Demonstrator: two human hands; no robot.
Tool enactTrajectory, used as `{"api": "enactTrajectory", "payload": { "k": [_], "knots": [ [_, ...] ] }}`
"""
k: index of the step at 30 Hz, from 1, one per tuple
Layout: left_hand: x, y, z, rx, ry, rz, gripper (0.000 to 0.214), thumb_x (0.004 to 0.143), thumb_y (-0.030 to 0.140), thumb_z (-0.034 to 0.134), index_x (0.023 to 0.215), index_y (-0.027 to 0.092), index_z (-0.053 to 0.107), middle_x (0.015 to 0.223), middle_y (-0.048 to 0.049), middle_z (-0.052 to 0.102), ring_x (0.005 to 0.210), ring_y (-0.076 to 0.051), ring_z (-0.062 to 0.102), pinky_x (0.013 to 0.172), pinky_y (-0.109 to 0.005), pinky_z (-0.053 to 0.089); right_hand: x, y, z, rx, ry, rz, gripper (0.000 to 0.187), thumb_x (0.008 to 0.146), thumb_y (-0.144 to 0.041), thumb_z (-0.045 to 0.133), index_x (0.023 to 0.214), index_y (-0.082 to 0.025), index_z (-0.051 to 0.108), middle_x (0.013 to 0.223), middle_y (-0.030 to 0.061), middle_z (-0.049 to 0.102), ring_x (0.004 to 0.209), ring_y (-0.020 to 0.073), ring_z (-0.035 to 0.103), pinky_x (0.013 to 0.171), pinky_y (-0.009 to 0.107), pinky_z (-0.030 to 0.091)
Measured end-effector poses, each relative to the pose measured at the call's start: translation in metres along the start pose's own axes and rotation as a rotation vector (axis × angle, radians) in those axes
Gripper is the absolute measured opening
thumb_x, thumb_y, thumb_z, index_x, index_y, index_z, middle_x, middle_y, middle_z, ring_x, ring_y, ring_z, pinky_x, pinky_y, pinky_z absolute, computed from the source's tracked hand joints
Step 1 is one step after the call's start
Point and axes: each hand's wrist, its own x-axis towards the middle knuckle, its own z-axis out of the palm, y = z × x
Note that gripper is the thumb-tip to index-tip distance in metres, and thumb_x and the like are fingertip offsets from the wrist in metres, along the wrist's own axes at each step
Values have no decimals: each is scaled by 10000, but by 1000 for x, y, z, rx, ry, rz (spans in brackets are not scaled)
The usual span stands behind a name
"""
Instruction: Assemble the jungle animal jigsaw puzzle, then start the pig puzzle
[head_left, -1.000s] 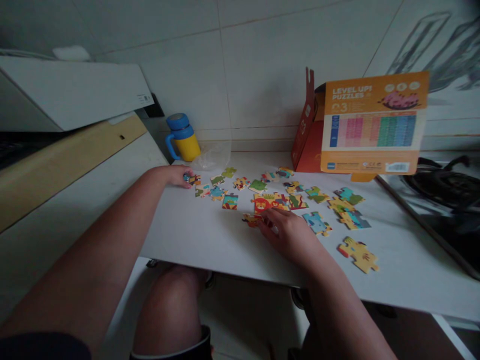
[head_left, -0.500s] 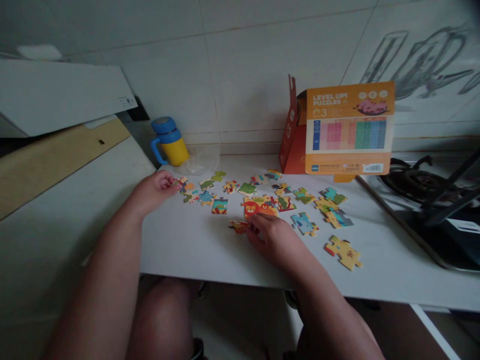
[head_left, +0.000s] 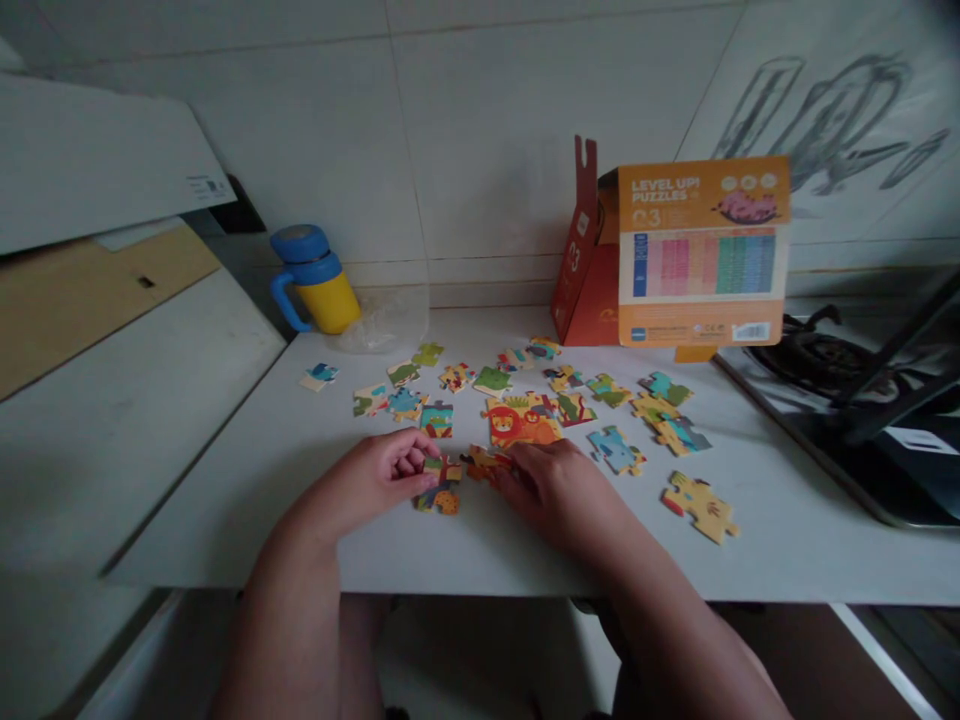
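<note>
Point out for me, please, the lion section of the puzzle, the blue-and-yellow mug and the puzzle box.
Lion section (head_left: 523, 420): head view, middle of its printed face.
Blue-and-yellow mug (head_left: 328, 299): head view, its yellow body.
Puzzle box (head_left: 694, 263): head view, the chart on its orange panel.

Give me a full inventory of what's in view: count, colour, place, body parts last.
Table: one, white, under the puzzle
Lion picture: one, red and orange, mid-table
Other puzzle pieces: roughly twenty, multicoloured, scattered across the table
Mug: one, blue and yellow, back left
Plastic bag: one, clear, beside the mug
Puzzle box: one, red and orange, back right
Stove: one, mostly black, right edge, partly cut off
White box or panel: one, white, upper left
Wall: one, pale tiles, behind
Drawing: one, grey, wall at right
Left hand: one, bare, holding a piece
Right hand: one, bare, fingertips at an orange piece
</note>
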Motion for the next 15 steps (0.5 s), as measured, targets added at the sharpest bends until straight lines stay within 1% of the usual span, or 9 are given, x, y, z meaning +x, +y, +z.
{"api": "enactTrajectory", "payload": {
  "k": [3, 6, 11, 13, 15],
  "knots": [
    [-2, -1, 1, 33, 44, 25, 290, 868, 414, 782, 1072, 232, 687, 787, 28, 587, 720, -154, 556, 640, -267, 452, -2, -1, -1, 57, -26, 52, 260, 1034, -313, 496, 792, -232, 550, 653, 0, 589, 573, 150, 483, 598, 298, 291],
    [-4, 1, 2, 104, 36, 33, 312, 826, 394, 835, 1063, 238, 707, 777, 35, 572, 689, -147, 530, 596, -253, 417, -2, 1, -3, 81, -51, 89, 272, 1035, -296, 443, 782, -238, 528, 666, 4, 600, 577, 151, 486, 596, 297, 287],
    [-8, 4, -1, 288, 24, 125, 469, 710, 474, 962, 1073, 269, 747, 967, 7, 635, 752, -154, 551, 635, -266, 444, -3, 3, -1, 65, -100, 96, 271, 1006, -285, 460, 744, -242, 513, 648, -1, 584, 571, 152, 479, 588, 298, 278],
    [-9, 6, -2, 327, 4, 156, 493, 689, 486, 978, 1072, 276, 748, 1023, 0, 652, 767, -159, 556, 652, -274, 450, -3, 2, -1, 77, -114, 86, 283, 1007, -286, 452, 732, -242, 500, 647, 1, 581, 574, 153, 487, 590, 297, 288],
    [-9, 9, -2, 361, -9, 166, 477, 675, 461, 992, 1036, 269, 746, 1039, -4, 664, 765, -162, 556, 652, -278, 443, -4, 1, -2, 76, -119, 77, 305, 1018, -295, 437, 723, -243, 490, 645, 4, 578, 578, 156, 492, 593, 298, 298]
  ]
}}
